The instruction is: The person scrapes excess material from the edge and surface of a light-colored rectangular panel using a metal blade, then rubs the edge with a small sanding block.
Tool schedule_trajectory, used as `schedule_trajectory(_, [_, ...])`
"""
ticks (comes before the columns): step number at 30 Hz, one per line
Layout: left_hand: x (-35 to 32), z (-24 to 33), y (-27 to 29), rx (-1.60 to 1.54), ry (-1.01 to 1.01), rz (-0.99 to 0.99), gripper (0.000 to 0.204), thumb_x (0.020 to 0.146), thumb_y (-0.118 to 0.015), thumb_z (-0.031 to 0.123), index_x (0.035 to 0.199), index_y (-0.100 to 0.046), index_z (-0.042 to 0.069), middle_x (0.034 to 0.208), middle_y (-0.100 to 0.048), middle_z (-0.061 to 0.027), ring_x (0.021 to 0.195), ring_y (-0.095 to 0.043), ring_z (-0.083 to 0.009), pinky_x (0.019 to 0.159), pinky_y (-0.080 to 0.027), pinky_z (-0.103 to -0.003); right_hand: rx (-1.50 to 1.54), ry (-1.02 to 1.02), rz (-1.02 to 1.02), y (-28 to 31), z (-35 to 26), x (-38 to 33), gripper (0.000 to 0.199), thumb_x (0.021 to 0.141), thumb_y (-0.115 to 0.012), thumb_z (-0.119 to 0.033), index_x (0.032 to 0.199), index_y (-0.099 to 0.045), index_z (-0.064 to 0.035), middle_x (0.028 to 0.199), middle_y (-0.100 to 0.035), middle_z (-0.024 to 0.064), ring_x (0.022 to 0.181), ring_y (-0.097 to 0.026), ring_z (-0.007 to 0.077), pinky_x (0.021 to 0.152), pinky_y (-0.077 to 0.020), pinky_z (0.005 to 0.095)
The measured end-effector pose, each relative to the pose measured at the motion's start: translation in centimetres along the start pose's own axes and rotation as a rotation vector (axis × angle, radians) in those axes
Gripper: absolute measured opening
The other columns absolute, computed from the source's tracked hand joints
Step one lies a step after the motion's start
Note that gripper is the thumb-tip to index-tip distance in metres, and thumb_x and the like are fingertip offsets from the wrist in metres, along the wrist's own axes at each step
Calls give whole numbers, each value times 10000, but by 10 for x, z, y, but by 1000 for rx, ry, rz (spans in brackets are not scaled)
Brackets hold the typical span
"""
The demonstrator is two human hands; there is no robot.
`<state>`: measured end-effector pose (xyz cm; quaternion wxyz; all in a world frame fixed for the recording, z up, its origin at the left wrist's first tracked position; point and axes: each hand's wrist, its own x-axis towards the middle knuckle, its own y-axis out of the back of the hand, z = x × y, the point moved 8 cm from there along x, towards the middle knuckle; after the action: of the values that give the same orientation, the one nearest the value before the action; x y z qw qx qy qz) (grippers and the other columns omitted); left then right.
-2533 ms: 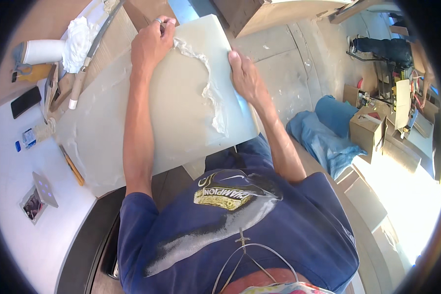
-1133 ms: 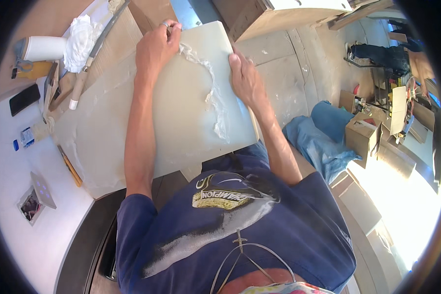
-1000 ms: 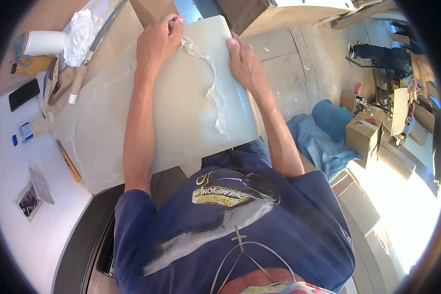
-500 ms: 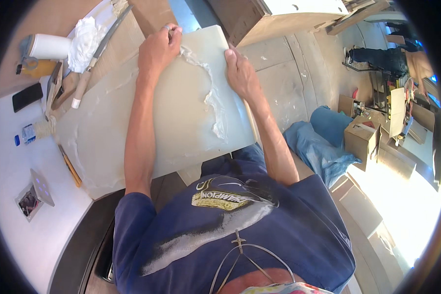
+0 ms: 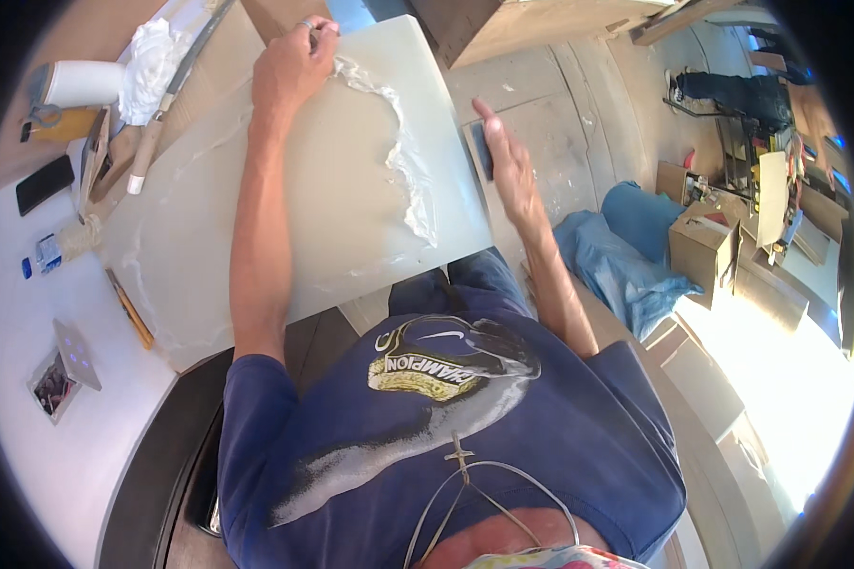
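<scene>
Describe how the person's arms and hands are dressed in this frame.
Both forearms are bare, and both hands are gloveless. The left hand has a ring on one finger; the right hand shows none. Short sleeves of a dark blue printed T-shirt cover only the upper arms.

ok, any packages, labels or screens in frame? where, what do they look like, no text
Phone: far left of the table, flat black rectangle, screen dark.
Small packet: left table edge, white and blue.
Photo card: near left corner, small print with white border.
Cardboard boxes: floor at right, brown, open.
</scene>
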<state>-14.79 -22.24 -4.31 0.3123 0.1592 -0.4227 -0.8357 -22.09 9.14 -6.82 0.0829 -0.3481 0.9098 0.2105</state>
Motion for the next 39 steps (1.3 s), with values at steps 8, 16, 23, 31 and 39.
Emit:
schedule_trajectory(8, [4, 1, -1, 32, -17, 6, 421, 1039, -502, 461, 1163, -717, 120, 852, -752, -111, 809, -723, -310, 768, -540, -406, -199, 128, 43, -3, -7, -40, 565, 1103, -433, -438, 1536, -463, -75, 1171, -615, 260, 1142, -608, 415, 991, -477, 480])
schedule_trajectory(16, [3, 0, 0, 22, -15, -5, 438, 1033, -513, 463, 1194, -713, 108, 916, -759, -133, 819, -723, -310, 794, -537, -399, -276, 35, 31, -16, -17, -20, 524, 1094, -466, -410, 1511, -487, -94, 1247, -594, 322, 1163, -628, 466, 985, -497, 515])
schedule_trajectory(23, [5, 4, 2, 45, -11, 19, 420, 1033, -517, 452, 1159, -714, 103, 812, -734, -123, 793, -715, -314, 760, -532, -407, -329, 110, 91, -17, -15, -10, 482, 1095, -449, -382, 1443, -554, -67, 1225, -601, 336, 1075, -656, 490, 923, -523, 538])
schedule_trajectory(31, [2, 1, 1, 44, 14, 8, 385, 1024, -503, 427, 1118, -731, 132, 776, -741, -111, 777, -707, -359, 736, -546, -447, -313, 166, 113, -23, -18, -3, 472, 1102, -430, -373, 1414, -573, -50, 1184, -617, 332, 1057, -655, 498, 909, -527, 531])
schedule_trajectory(39, [3, -1, 3, 50, -12, 18, 366, 1025, -507, 416, 1104, -740, 144, 814, -746, -145, 806, -710, -372, 748, -545, -461, -343, 138, 122, -27, -21, -2, 473, 1109, -415, -369, 1409, -579, -42, 1170, -619, 335, 1055, -652, 498, 906, -526, 532])
